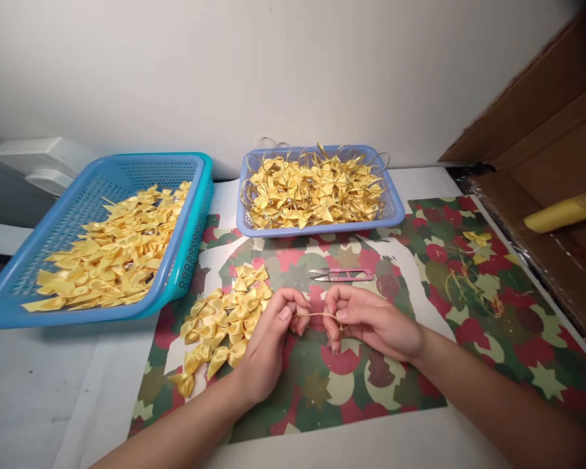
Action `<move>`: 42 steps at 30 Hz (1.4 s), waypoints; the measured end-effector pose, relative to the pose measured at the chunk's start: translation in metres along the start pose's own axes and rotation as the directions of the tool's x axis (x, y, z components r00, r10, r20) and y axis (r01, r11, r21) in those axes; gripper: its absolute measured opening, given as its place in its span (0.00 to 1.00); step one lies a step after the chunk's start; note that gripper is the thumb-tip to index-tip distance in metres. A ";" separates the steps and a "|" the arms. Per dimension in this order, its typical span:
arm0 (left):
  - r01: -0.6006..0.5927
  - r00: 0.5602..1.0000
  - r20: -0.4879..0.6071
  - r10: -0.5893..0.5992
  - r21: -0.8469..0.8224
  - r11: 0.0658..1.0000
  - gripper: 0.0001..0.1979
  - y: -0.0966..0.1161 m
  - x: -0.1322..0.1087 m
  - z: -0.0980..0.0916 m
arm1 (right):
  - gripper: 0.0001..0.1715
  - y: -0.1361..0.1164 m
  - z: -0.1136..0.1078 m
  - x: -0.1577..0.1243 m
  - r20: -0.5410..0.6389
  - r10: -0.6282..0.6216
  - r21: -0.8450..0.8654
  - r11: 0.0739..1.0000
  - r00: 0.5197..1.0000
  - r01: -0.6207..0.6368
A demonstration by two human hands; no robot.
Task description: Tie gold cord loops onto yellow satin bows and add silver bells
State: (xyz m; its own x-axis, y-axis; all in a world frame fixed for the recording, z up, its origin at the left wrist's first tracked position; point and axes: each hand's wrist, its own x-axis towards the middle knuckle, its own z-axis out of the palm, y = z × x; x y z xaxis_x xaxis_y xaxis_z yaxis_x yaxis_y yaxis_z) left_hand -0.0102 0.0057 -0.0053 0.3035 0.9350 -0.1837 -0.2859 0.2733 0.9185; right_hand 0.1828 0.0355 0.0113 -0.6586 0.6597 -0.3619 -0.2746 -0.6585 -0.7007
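Observation:
A thin gold cord [317, 314] is stretched between my two hands over the patterned sheet. My left hand [273, 339] pinches one end between thumb and fingers. The other end is pinched in my right hand [371, 319], with the fingers curled. Just beyond my hands lie pink-handled thread snips [342, 275], their blades pointing left. Several yellow satin bows [224, 319] lie loose on the sheet to the left, close to my left hand.
At the back stands a blue-violet basket [322, 229] heaped with yellow bows on gold cord loops. Stacked blue and teal baskets [92, 316] at left hold more bows. Thread scraps [473, 283] lie on the patterned sheet [322, 417] at right, beside cardboard [542, 124] and a yellow rod [566, 210].

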 end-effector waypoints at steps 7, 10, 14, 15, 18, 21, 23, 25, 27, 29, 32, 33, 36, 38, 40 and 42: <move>-0.074 0.996 0.045 0.076 -0.048 0.996 0.21 -0.003 0.003 -0.001 | 0.03 -0.020 -0.008 -0.005 -0.075 0.037 0.028 0.999 0.996 -0.035; -0.075 0.997 0.034 0.075 -0.028 0.997 0.22 -0.003 0.003 0.000 | 0.01 -0.028 -0.011 -0.008 -0.108 0.005 -0.015 1.000 0.994 -0.007; -0.056 0.998 0.033 0.055 0.019 0.998 0.22 0.000 0.003 0.000 | 0.02 -0.035 -0.014 -0.011 -0.158 -0.071 -0.096 0.994 0.985 0.057; -0.051 0.998 0.034 0.050 0.027 0.998 0.22 0.000 0.003 0.000 | 0.02 -0.037 -0.014 -0.012 -0.169 -0.095 -0.122 0.990 0.981 0.075; -0.051 0.998 0.025 0.050 0.059 0.997 0.20 0.000 0.002 0.000 | 0.02 -0.043 -0.016 -0.013 -0.190 -0.153 -0.198 0.973 0.970 0.115; -0.063 0.998 0.025 0.060 0.134 0.989 0.18 -0.001 0.000 0.000 | 0.02 -0.053 -0.020 -0.016 -0.249 -0.198 -0.371 0.924 0.948 0.095; -0.089 0.996 0.040 0.082 0.208 0.974 0.18 -0.001 -0.002 0.001 | 0.03 -0.059 -0.021 -0.020 -0.316 -0.276 -0.595 0.803 0.908 0.037; -0.125 0.992 0.068 0.110 0.284 0.951 0.19 0.000 -0.003 0.003 | 0.04 -0.063 -0.018 -0.024 -0.331 -0.420 -0.813 0.581 0.845 -0.030; -0.163 0.986 0.094 0.138 0.352 0.922 0.21 0.003 -0.005 0.005 | 0.03 -0.060 -0.008 -0.026 -0.227 -0.543 -0.938 0.346 0.808 -0.030; -0.188 0.982 0.108 0.157 0.417 0.889 0.22 0.008 -0.006 0.007 | 0.05 -0.049 0.004 -0.024 -0.041 -0.541 -0.977 0.199 0.840 0.081; -0.177 0.984 0.105 0.143 0.525 0.833 0.21 0.019 -0.008 0.010 | 0.15 -0.022 0.018 -0.014 0.149 -0.393 -0.955 0.181 0.907 0.235; -0.159 0.987 0.104 0.122 0.564 0.810 0.21 0.023 -0.009 0.011 | 0.15 -0.013 0.020 -0.011 0.161 -0.393 -0.948 0.194 0.905 0.253; -0.126 0.991 0.124 0.057 0.671 0.731 0.22 0.037 -0.011 0.010 | 0.07 0.004 0.019 -0.004 0.192 -0.500 -0.922 0.203 0.844 0.330; -0.131 0.988 0.153 0.030 0.708 0.694 0.25 0.046 -0.012 0.007 | 0.12 0.002 0.014 -0.004 0.243 -0.535 -0.912 0.159 0.809 0.379; -0.136 0.985 0.170 0.017 0.718 0.683 0.27 0.053 -0.012 0.004 | 0.12 -0.007 0.011 -0.007 0.254 -0.505 -0.921 0.133 0.825 0.365; -0.135 0.986 0.168 0.019 0.717 0.684 0.27 0.059 -0.012 0.001 | 0.12 -0.018 0.010 -0.010 0.201 -0.450 -0.937 0.171 0.870 0.304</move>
State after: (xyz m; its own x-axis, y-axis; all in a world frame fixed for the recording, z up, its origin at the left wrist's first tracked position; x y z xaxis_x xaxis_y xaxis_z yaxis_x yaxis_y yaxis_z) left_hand -0.0299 0.0108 0.0512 0.4464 0.8887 -0.1048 0.4147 -0.1016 0.9043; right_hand 0.1876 0.0369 0.0338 -0.5903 0.7977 0.1234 0.4094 0.4277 -0.8059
